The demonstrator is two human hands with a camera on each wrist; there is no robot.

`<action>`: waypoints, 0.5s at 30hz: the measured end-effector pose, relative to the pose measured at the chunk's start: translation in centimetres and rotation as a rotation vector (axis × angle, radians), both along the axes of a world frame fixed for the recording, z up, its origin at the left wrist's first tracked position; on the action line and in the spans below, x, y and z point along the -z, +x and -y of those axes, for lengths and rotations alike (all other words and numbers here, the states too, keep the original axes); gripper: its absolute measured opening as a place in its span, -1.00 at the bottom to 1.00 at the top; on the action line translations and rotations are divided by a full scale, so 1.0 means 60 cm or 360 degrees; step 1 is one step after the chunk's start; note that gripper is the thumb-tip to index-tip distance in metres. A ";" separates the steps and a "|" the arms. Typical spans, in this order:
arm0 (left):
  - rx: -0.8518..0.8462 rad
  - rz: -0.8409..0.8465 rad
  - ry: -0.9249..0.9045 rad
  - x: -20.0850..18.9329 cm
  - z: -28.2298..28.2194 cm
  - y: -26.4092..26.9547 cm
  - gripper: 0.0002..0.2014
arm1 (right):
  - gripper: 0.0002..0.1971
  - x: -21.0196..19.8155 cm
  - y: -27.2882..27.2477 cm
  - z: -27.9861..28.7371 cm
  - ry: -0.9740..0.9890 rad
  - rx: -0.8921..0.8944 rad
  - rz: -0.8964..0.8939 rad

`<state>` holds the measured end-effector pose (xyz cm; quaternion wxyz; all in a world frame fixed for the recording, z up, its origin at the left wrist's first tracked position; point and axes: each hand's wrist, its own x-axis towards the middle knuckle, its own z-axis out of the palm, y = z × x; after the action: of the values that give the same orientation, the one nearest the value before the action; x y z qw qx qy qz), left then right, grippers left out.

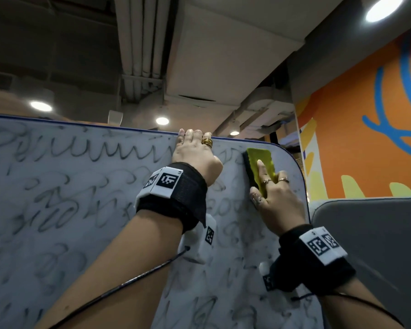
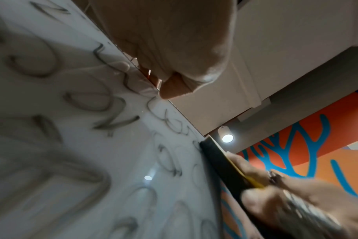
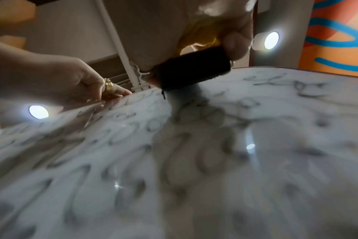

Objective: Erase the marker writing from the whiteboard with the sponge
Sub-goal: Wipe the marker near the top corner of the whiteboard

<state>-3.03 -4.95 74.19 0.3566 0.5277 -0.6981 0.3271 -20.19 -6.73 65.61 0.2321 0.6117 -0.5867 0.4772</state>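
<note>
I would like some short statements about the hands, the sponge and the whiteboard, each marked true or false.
1. The right hand presses the sponge against the whiteboard. True.
2. The left hand holds a marker. False: it grips the top edge of the whiteboard.
3. The sponge is near the board's upper right corner. True.
4. The whiteboard is wiped clean. False: marker writing covers most of it.
</note>
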 end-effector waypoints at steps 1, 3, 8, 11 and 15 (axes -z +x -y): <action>0.0001 0.0013 0.0003 0.000 0.000 0.002 -0.38 | -0.37 0.010 -0.001 0.000 0.0003 0.0008 -0.0007; 0.0001 0.0040 0.0005 0.001 0.000 0.003 -0.38 | -0.36 0.030 -0.007 -0.002 0.0033 0.0056 0.0025; 0.0130 0.0047 0.0035 -0.005 -0.005 0.015 -0.39 | -0.34 0.023 0.003 0.003 0.0034 0.0103 0.0133; 0.0230 0.0047 0.0100 -0.012 -0.013 0.027 -0.38 | -0.33 -0.005 0.017 0.005 0.0055 0.0050 0.0209; 0.0251 0.0068 0.0130 -0.011 -0.011 0.029 -0.36 | -0.33 -0.013 0.042 -0.005 0.0009 0.0009 0.0128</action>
<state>-1.28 -4.29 74.84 0.3444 0.4781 -0.7576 0.2806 -17.69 -6.46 66.38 0.2080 0.5911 -0.5986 0.4990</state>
